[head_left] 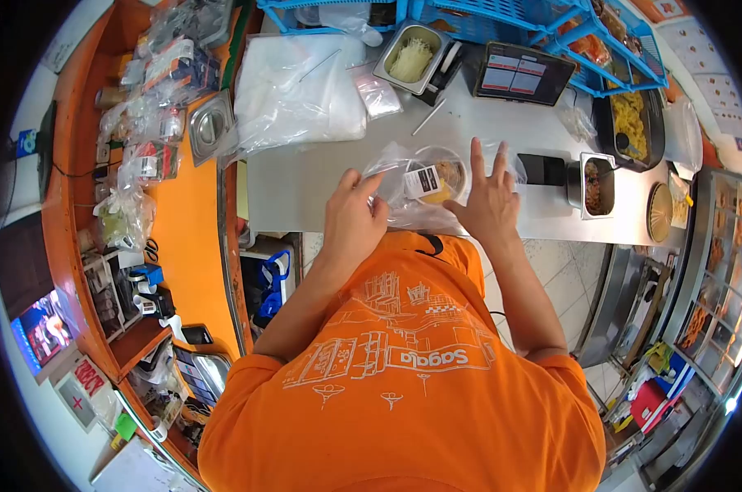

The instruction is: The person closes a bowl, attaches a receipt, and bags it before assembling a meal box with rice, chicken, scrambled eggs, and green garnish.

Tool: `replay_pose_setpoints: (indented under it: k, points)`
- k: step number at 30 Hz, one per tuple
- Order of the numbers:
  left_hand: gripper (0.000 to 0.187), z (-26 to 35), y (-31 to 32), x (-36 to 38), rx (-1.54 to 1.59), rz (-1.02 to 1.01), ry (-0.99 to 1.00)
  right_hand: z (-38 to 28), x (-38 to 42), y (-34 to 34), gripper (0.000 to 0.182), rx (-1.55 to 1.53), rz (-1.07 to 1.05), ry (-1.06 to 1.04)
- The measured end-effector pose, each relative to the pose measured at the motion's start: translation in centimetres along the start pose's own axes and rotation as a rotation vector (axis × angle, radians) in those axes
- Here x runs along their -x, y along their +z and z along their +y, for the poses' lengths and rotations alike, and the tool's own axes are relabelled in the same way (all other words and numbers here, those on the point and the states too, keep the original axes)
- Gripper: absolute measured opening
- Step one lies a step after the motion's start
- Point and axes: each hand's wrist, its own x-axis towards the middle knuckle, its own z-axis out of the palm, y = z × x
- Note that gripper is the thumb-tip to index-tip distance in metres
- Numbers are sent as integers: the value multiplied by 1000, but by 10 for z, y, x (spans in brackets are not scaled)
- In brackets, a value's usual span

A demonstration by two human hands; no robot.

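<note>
A round clear container (450, 176) with food and a white printed label (423, 182) lies inside a clear plastic bag (397, 215) near the counter's front edge. At the bag's left side is my left hand (355, 215), its fingers bent and pressed on the plastic. My right hand (491, 197) is over the bag's right side, with its fingers spread apart and its thumb near the container. Behind them lies a stack of clear plastic bags (301, 94).
A metal tray of shredded white food (409, 56) and a tablet (523, 74) stand at the back of the steel counter (285, 184). To the right are a black card-like box (543, 170), a metal tray of meat (596, 187) and a brown round lid (660, 211).
</note>
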Motion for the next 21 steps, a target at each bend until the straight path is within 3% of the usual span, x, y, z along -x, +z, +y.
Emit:
replay_pose_setpoints:
  k: [1, 3, 4, 5, 6, 8, 9, 10, 11, 13, 15, 16, 17, 18, 19, 21]
  points:
    - [36, 7, -9, -3, 0, -6, 6, 5, 3, -9, 113, -2, 1, 8]
    - [32, 18, -27, -5, 281, -140, -125, 18, 5, -18, 105, 0, 275, -103]
    - [32, 17, -34, -5, 279, -147, -117, 24, 1, -18, 98, -81, 420, -132]
    - [37, 13, -41, -4, 425, -257, -64, 29, -1, -16, 98, -82, 424, -120]
    - [42, 7, -49, -6, 570, -368, -8, 34, -2, -14, 96, -5, 535, -78]
    - [53, -18, -58, -12, 655, -328, 11, 48, -7, -18, 86, 207, 761, 8]
    - [65, -31, -59, -15, 739, -280, 19, 64, -11, -18, 86, 212, 768, 15]
    - [84, -43, -57, -27, 455, -343, 40, 86, -15, -15, 80, -26, 548, 95]
    - [84, -57, -30, -35, 455, -350, 42, 100, -16, -12, 75, -262, 318, 172]
    - [111, -76, 44, -46, -208, -198, 451, 89, -13, -28, 58, -487, 388, -36]
    - [110, -39, 92, -55, -238, -251, 585, 48, -2, -51, 50, -722, 289, -221]
    - [110, -20, 117, -48, -239, -255, 583, 29, 7, -58, 48, -843, 258, -425]
    - [78, -2, 143, -40, 656, -224, 240, 28, 13, -45, 41, -848, 144, -656]
    - [50, 2, 162, -40, 1521, -155, -166, 23, 12, -54, 34, -872, 293, -845]
    - [50, -19, 176, -47, 1518, -159, -157, 22, 10, -63, 28, -887, 445, -1032]
    - [31, -70, 205, -59, 105, -48, 401, 69, -44, 0, 14, -996, 749, -798]
